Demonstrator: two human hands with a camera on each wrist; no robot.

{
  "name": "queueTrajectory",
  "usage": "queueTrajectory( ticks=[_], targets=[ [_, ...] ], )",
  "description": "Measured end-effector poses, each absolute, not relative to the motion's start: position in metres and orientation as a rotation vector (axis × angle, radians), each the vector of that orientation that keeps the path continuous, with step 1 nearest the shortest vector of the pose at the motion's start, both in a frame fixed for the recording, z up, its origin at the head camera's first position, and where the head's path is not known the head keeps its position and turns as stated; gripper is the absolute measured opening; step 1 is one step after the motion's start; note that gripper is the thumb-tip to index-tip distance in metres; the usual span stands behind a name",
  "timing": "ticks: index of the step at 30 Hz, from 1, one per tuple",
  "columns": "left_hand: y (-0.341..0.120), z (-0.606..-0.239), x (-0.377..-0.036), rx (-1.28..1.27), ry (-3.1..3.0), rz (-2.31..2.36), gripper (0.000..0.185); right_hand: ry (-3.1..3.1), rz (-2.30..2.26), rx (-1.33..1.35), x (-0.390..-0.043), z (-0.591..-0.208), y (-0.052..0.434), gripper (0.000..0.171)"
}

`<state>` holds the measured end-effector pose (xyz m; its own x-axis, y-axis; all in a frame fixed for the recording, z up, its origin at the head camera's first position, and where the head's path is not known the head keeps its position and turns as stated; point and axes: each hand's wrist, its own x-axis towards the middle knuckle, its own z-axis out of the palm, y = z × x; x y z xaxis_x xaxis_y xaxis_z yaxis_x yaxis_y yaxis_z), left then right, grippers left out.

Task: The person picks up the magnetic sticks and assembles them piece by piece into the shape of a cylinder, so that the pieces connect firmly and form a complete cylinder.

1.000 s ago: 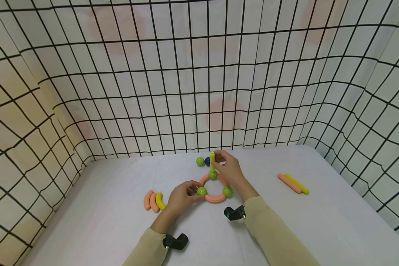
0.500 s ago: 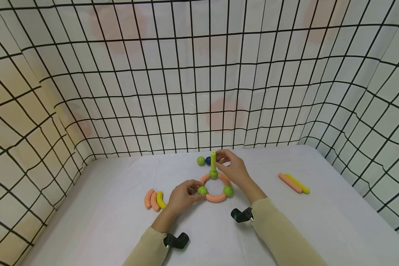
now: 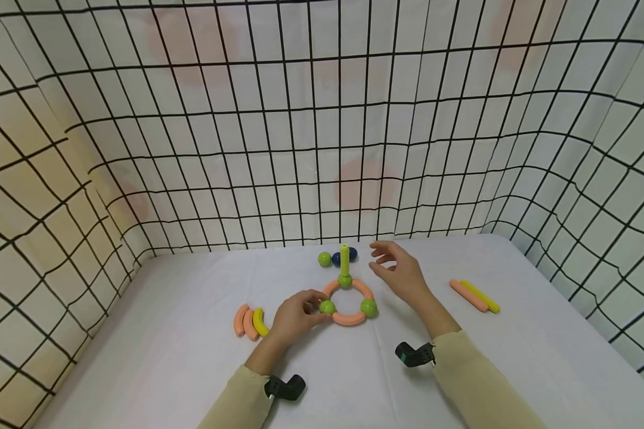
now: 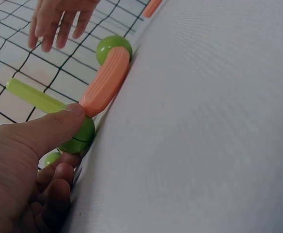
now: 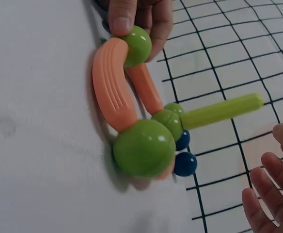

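our left hand (image 3: 294, 317) pinches the near-left green plastic ball (image 3: 327, 307) of the orange ring; our right hand (image 3: 402, 275) hovers open and empty, right of the upright light-green plastic stick (image 3: 344, 260).

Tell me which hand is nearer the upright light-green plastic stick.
Right. The right hand hovers open beside the upright light-green plastic stick, apart from it. The left hand sits farther off, pinching a green ball on the orange ring's near side.
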<state>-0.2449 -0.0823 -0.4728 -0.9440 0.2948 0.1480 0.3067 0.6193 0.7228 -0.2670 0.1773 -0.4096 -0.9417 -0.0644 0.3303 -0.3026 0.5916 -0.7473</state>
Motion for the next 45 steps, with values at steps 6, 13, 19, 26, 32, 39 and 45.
queueTrajectory(
  ticks=[6,13,19,26,32,39,45],
  targets=[
    [-0.083,-0.474,-0.244,-0.52,-2.815,-1.252,0.034,-2.54,1.274,0.191,-0.259,-0.409,0.206,0.038],
    [-0.084,-0.475,-0.245,-0.52,-2.815,-1.248,0.034,-2.474,1.34,0.074,-0.251,-0.409,0.246,0.041],
    [-0.083,-0.475,-0.245,-0.524,-2.811,-1.255,0.034,-2.415,1.413,-0.063,-0.242,-0.405,0.275,0.047],
    [-0.084,-0.474,-0.245,-0.524,-2.815,-1.268,0.034,-2.452,1.263,-0.172,-0.241,-0.416,0.304,0.046],
    [-0.083,-0.474,-0.245,-0.53,-2.814,-1.276,0.034,-2.53,1.188,-0.262,-0.24,-0.43,0.326,0.047],
    [-0.082,-0.474,-0.244,-0.524,-2.811,-1.273,0.034,-2.622,1.17,-0.298,-0.238,-0.444,0.345,0.05],
    [-0.083,-0.474,-0.244,-0.523,-2.805,-1.282,0.034,-2.658,1.187,-0.325,-0.239,-0.455,0.355,0.054]
  ],
)
